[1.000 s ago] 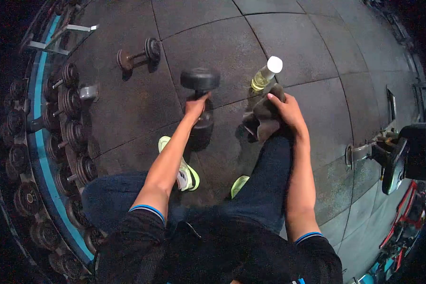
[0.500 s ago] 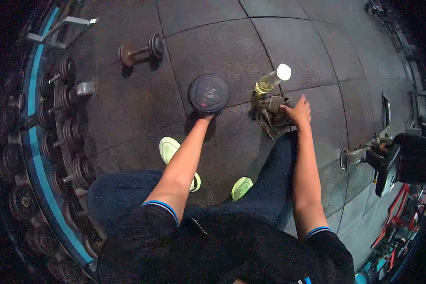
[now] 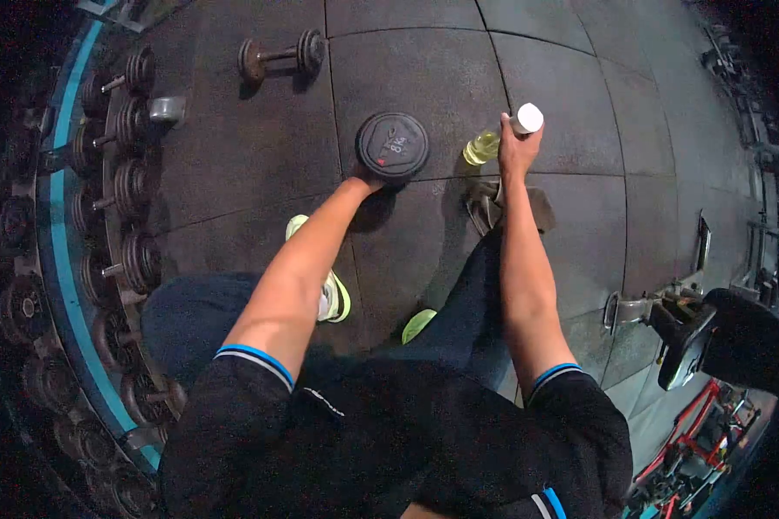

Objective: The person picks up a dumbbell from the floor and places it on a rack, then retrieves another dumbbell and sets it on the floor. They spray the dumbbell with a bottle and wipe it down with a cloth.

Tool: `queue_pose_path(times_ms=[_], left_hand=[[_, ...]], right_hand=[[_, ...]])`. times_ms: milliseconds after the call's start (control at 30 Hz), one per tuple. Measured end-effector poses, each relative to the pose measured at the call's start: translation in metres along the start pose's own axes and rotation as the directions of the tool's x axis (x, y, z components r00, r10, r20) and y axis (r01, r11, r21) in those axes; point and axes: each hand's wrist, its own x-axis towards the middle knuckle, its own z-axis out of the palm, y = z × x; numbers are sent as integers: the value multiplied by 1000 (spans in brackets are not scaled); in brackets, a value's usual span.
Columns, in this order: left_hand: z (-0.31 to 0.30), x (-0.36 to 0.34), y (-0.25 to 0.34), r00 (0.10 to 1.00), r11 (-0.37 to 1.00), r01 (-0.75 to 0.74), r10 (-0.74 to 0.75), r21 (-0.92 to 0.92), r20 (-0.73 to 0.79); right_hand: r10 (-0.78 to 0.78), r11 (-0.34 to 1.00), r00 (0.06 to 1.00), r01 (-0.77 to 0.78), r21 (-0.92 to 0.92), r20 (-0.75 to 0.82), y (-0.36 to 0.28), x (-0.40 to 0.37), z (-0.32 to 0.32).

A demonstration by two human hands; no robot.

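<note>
An upright dumbbell (image 3: 393, 143) with a round black head marked 8 stands on the floor in front of me. My left hand (image 3: 368, 184) reaches in under that upper head and grips the dumbbell at its handle; the head hides most of the fingers. To the right, my right hand (image 3: 518, 149) is wrapped around a clear bottle (image 3: 481, 149) with yellowish liquid, just below its white cap (image 3: 528, 118). Under my right wrist lies a crumpled brown-grey cloth-like item (image 3: 537, 210), partly covered by the forearm.
Another dumbbell (image 3: 281, 55) lies on the dark tiled floor (image 3: 407, 69) farther ahead. A rack with several dumbbells (image 3: 132, 192) and a blue strip (image 3: 63, 246) runs along the left. Padded gym equipment (image 3: 688, 346) stands at the right, with red-framed gear (image 3: 697, 432) behind it.
My right hand has moved from beside the crumpled item up to the bottle and closed around it. My left hand stays at the dumbbell. The camera view has shifted slightly.
</note>
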Motion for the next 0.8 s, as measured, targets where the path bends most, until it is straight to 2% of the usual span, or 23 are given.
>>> queue_pose_path(times_ms=[33, 67, 100, 133, 167, 200, 233, 300, 333, 367, 400, 433, 467, 500, 533, 600, 633, 667, 700, 800], left_hand=[[7, -4, -28, 975, 941, -223, 214, 256, 64], [8, -8, -59, 924, 830, -381, 357, 407, 137], [-94, -29, 18, 933, 975, 15, -94, 222, 348], [-130, -24, 28, 803, 936, 191, -321, 294, 501], [-131, -25, -16, 860, 952, -34, -128, 305, 494], [-173, -25, 3, 780, 907, 23, -280, 421, 559], [-203, -20, 3, 686, 868, 32, -380, 496, 620], [-256, -17, 21, 657, 784, 57, -496, 618, 568], [-277, -28, 40, 769, 750, 80, -466, 657, 438], [-294, -39, 68, 797, 675, 30, -461, 737, 390], [-304, -57, 82, 846, 641, -77, -363, 764, 390], [-312, -80, 98, 880, 593, -181, -258, 784, 398], [-319, -101, 143, 859, 619, -162, -295, 768, 419], [-314, -130, 160, 895, 642, -214, -173, 736, 411], [-318, -143, 187, 833, 770, -225, -166, 597, 528], [-310, -163, 209, 715, 973, -169, 9, 160, 699], [-311, -164, 223, 693, 980, -154, 19, 122, 721], [-311, -164, 236, 669, 988, -130, 30, 78, 743], [-310, -164, 243, 729, 980, -176, 64, 96, 681], [-306, -159, 246, 843, 904, -299, 100, 305, 529]], right_hand=[[24, 999, 1000, -24, 43, 13, 5, -1, -1], [47, 995, 998, -49, 84, 28, 8, -2, -1], [68, 980, 997, -72, 185, 31, 0, -5, -5], [59, 959, 995, -78, 272, 78, -18, -7, -13], [44, 930, 991, -87, 356, 125, -40, -7, -24], [30, 893, 986, -101, 439, 166, -53, -7, -32], [-12, 889, 993, -44, 456, 119, -56, -5, -35], [-16, 833, 976, -106, 543, 215, -59, -2, -44], [-20, 803, 963, -145, 578, 269, -61, -3, -50], [13, 781, 934, -232, 580, 356, -73, -14, -54], [9, 760, 912, -272, 591, 409, -85, -28, -56], [3, 827, 884, -265, 496, 468, -90, -43, -57], [5, 885, 852, -248, 394, 524, -91, -58, -57], [40, 933, 822, -234, 273, 569, -90, -71, -54], [79, 966, 790, -210, 148, 608, -88, -79, -50], [137, 975, 696, -221, 29, 705, -83, -87, -42], [68, 995, 695, -103, 5, 716, -83, -86, -39], [58, 997, 681, -74, -10, 730, -86, -83, -38], [49, 999, 668, -47, -23, 743, -91, -81, -37], [9, 999, 609, 25, -30, 793, -97, -74, -36]])
